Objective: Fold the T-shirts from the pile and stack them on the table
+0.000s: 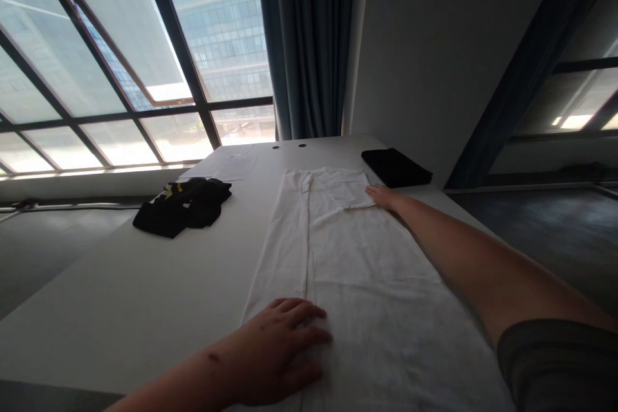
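The left hand (pixel 280 351) rests on the white cloth (pixel 367 270), fingers loosely spread, well apart from the right hand (pixel 383 197), which touches the cloth's edge farther ahead; whether it pinches I cannot tell. The cloth lies on the desk (pixel 193 296), stretching between them. Folded black fabric (pixel 396 167) lies just beyond the right hand.

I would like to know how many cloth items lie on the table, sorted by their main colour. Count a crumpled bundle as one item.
White: 1 (the spread white cloth)
Black: 2 (the folded black cloth and the crumpled bundle with yellow marks)
Total: 3
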Demonstrator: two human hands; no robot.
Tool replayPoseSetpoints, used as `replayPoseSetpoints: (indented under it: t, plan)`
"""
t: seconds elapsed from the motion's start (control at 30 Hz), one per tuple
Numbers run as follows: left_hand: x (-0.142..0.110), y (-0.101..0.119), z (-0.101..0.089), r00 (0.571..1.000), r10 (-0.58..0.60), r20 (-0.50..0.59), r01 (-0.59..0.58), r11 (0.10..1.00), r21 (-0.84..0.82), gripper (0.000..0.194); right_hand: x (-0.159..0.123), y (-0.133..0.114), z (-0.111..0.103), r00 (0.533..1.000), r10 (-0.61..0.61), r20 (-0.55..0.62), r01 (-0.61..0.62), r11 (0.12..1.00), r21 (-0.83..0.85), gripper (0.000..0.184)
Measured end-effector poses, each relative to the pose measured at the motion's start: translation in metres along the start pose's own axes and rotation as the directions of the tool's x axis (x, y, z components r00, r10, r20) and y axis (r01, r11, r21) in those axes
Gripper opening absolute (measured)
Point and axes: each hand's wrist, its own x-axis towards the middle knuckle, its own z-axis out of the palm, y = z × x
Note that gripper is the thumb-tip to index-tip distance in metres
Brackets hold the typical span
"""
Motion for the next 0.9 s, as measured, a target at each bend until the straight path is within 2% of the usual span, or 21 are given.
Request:
replayPoseSetpoints:
  t: [0.1,0.17,0.23,0.33,0.5,0.6,0.7,0.8,0.9]
  plan:
    - [0.043,0.01,0.01,0.973,0.226,0.037,-0.228,0.973,0.043,0.042,-0.023,0.031,-0.002,0.999,-0.029,0.036,0.026,0.997,0.077,0.054]
    - [0.078,0.019,0.015,0.932,0.355,0.076,-0.361,0.928,0.088,0.038,-0.033,0.04,-0.001,0.999,-0.039,0.036,0.034,0.991,0.127,0.056]
    - [0.114,0.031,0.019,0.892,0.434,0.124,-0.449,0.882,0.143,0.037,-0.039,0.042,-0.002,0.998,-0.051,0.045,0.043,0.983,0.181,0.056]
    - [0.166,0.05,0.019,0.884,0.424,0.198,-0.462,0.86,0.219,0.043,-0.045,0.042,-0.008,0.995,-0.072,0.065,0.046,0.942,0.331,0.056]
    - [0.225,0.071,0.024,0.895,0.335,0.295,-0.407,0.883,0.233,0.053,-0.046,0.047,-0.015,0.993,-0.09,0.077,0.019,0.764,0.644,0.062]
    - [0.244,0.075,0.03,0.903,0.332,0.273,-0.399,0.883,0.245,0.054,-0.041,0.049,-0.013,0.985,-0.11,0.131,-0.035,0.62,0.784,0.069]
    - [0.251,0.076,0.03,0.904,0.353,0.243,-0.413,0.869,0.274,0.051,-0.035,0.046,-0.009,0.987,-0.116,0.114,-0.048,0.463,0.885,0.071]
    - [0.246,0.076,0.023,0.888,0.369,0.274,-0.444,0.842,0.306,0.042,-0.03,0.04,-0.008,0.995,-0.027,0.096,-0.081,0.326,0.942,0.067]
    - [0.23,0.076,0.016,0.885,0.406,0.228,-0.462,0.825,0.324,0.03,-0.024,0.035,-0.005,0.991,0.092,0.096,-0.117,0.25,0.961,0.055]
